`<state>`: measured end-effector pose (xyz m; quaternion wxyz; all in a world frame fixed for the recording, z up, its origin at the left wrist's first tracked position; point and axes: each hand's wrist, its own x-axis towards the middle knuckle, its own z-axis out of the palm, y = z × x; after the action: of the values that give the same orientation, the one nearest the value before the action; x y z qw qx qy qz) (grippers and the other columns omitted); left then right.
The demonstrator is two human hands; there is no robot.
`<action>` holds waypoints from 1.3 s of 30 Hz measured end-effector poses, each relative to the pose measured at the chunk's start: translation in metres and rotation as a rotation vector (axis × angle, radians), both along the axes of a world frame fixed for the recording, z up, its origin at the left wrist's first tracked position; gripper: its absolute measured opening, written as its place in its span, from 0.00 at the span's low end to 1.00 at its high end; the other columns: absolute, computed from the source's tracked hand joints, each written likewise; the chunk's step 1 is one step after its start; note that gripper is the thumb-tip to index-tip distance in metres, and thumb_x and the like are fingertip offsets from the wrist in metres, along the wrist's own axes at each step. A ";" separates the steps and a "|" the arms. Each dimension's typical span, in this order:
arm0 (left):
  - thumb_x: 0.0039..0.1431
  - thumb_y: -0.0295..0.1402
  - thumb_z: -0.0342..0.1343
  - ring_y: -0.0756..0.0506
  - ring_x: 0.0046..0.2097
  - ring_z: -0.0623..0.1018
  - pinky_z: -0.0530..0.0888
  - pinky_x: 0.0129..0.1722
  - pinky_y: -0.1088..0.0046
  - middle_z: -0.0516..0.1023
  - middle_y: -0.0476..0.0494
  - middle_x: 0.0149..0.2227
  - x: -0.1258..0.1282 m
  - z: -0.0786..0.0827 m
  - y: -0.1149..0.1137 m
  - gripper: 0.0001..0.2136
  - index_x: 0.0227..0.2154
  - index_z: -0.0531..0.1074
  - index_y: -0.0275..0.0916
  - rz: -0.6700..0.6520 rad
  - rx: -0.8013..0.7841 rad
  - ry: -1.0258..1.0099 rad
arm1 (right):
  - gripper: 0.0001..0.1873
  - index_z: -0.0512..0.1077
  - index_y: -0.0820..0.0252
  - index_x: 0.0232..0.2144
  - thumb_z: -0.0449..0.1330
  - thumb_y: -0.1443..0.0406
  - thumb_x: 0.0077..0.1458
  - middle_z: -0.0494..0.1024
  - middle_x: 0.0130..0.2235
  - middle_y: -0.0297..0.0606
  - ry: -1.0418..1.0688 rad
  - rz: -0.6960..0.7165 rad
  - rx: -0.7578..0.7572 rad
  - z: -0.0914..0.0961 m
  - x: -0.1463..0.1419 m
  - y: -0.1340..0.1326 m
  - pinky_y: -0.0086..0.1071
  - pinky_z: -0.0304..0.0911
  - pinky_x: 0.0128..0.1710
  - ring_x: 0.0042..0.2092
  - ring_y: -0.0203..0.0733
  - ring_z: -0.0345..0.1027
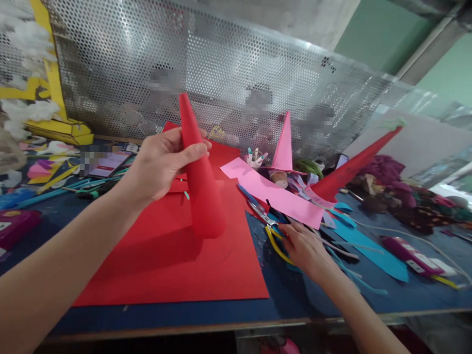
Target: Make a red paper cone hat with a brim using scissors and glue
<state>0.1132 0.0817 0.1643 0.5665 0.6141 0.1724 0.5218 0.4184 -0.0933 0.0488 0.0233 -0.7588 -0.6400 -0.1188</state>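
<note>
My left hand (155, 161) is closed round the upper part of a red paper cone (204, 196), thumb in front. The cone stands tilted with its narrow tip up, over a large red sheet (148, 261) on the table. To the right, my right hand (305, 246) has its fingers curled at the yellow handles of a pair of scissors (271, 234). The scissors' blades point away towards a pink paper strip (278, 191). Part of the handles is hidden by the fingers.
Behind stand a pink cone (284, 145) and a taller red cone (356, 163). Blue paper (373, 249) and purple power strips (409, 255) lie on the right. A phone (110, 164) and paper scraps are at left. A perforated metal screen (224, 68) closes the back.
</note>
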 end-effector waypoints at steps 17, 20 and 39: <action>0.53 0.41 0.63 0.46 0.39 0.76 0.72 0.33 0.74 0.77 0.44 0.44 0.022 -0.020 -0.027 0.12 0.36 0.76 0.38 -0.166 0.215 0.303 | 0.20 0.72 0.57 0.43 0.57 0.68 0.44 0.78 0.37 0.40 0.253 -0.101 0.131 -0.007 0.002 0.000 0.38 0.64 0.38 0.37 0.47 0.72; 0.53 0.39 0.64 0.47 0.38 0.76 0.73 0.35 0.73 0.78 0.45 0.41 0.018 -0.017 -0.024 0.11 0.36 0.77 0.39 -0.157 0.184 0.263 | 0.18 0.71 0.58 0.43 0.59 0.63 0.46 0.78 0.37 0.41 0.721 -0.074 0.193 0.002 -0.003 -0.012 0.38 0.68 0.36 0.36 0.46 0.73; 0.52 0.33 0.65 0.44 0.41 0.76 0.78 0.39 0.65 0.79 0.47 0.36 -0.020 0.023 0.015 0.05 0.30 0.78 0.38 0.405 -0.088 -0.318 | 0.17 0.75 0.61 0.46 0.52 0.66 0.56 0.79 0.45 0.47 0.173 -0.071 0.300 -0.024 -0.033 -0.036 0.36 0.72 0.40 0.43 0.48 0.76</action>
<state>0.0935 0.0968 0.1877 0.4967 0.4519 0.2231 0.7066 0.3851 -0.1291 0.0248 0.1872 -0.7762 -0.5836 -0.1479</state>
